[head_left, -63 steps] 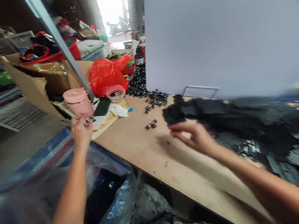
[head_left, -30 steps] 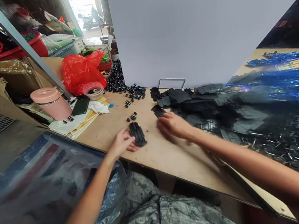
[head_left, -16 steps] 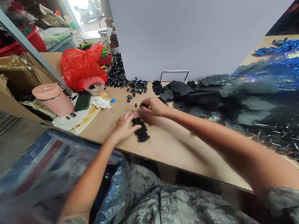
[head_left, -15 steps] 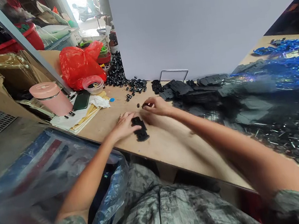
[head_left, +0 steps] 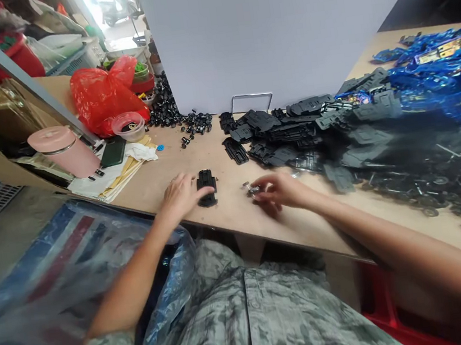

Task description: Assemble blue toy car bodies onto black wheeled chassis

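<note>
My left hand (head_left: 179, 197) rests on the near part of the table with its thumb across a black plastic toy-car chassis (head_left: 205, 180), steadying it against the tabletop. The chassis lies flat, its length pointing away from me. To the right, my right hand (head_left: 277, 190) is low over the wood, thumb and fingertips pinched on a small wheel-and-axle piece (head_left: 251, 189) with a shiny metallic part. The fingers partly cover that piece. A gap of bare wood separates it from the chassis.
A pile of black chassis plates (head_left: 267, 128) lies beyond my right hand. Loose wheels and axles (head_left: 440, 184) spread at right, near blue plastic-wrapped packets (head_left: 434, 78). Small black wheel sets (head_left: 196, 123) lie at the back. A pink cup (head_left: 64, 152) and a phone (head_left: 113, 153) stand left.
My right hand has moved right and towards me, away from the chassis's far end, and now pinches the wheel-and-axle piece. The chassis has turned straighter under my left thumb. The view has shifted slightly.
</note>
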### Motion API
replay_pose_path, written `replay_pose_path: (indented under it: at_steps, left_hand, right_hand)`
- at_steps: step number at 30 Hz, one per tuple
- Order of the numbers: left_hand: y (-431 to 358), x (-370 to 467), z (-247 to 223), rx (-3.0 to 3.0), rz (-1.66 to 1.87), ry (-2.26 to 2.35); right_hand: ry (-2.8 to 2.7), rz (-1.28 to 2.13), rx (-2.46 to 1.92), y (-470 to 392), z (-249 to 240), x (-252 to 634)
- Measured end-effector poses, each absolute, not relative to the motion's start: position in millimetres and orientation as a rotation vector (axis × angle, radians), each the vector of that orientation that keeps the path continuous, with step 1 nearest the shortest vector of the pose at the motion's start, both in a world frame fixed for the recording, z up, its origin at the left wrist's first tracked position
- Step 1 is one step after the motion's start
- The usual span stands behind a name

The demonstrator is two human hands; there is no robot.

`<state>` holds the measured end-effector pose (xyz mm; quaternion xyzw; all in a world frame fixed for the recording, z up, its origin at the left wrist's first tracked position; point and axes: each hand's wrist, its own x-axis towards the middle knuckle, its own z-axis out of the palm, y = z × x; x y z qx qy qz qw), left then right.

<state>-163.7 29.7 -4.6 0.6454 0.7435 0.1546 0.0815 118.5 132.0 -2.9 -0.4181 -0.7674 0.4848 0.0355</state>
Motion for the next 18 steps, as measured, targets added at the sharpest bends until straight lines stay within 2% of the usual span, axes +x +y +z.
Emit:
replay_pose_path:
  at_steps: [3, 6, 8, 10, 14, 18]
  left_hand:
    - [10, -143, -8, 1.887, 0.392, 2.302]
    - [27, -142, -9, 1.953, 0.534, 2.219]
    - [55, -155, -7, 2.023, 0.577, 1.990]
    - [84, -171, -4, 1.956, 0.463, 1.780]
    - [115, -196, 1, 1.838, 0.379, 1.744]
    - [100, -201, 3, 1.696, 0.374, 1.747]
  right_hand:
    - [-2.528, 1.091, -1.143, 131, -11, 125]
    - [-2.558, 0.882, -1.086, 130, -19, 127]
    - [-2.548, 0.851, -1.071, 128, -22, 127]
    - [-2.538, 0.818, -1.048, 125, -23, 128]
    - [-2.467, 0.788, -1.062, 119, -24, 137]
    - [-2.283, 0.881, -1.076, 109, -22, 150]
